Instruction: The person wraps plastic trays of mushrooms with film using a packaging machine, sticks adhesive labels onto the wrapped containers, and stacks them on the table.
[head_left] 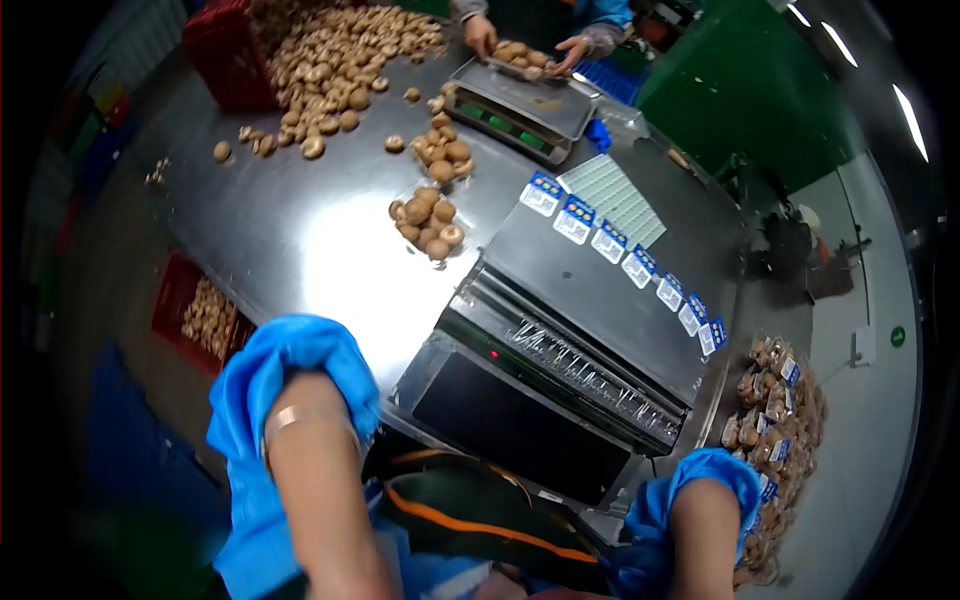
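My left forearm (318,480), with a blue sleeve cover (250,440) bunched near the elbow and a band round it, runs down to the bottom edge. My left hand (355,585) is barely in view there, its fingers cut off. On the right, my other forearm (703,535) comes out of a blue sleeve cover (645,525) and also leaves the frame at the bottom. A little skin shows at the bottom middle, too blurred to tell whose fingers. Both arms are close to my dark apron with orange trim (480,525), in front of the wrapping machine (520,425).
On the steel table (250,230) stand mushroom packs (428,222) and a heap of loose mushrooms (330,60) by a red crate (225,60). Labels (607,240) line the machine. A co-worker's hands (570,52) hold a mushroom tray over a scale (525,105). Wrapped packs (775,430) pile up right.
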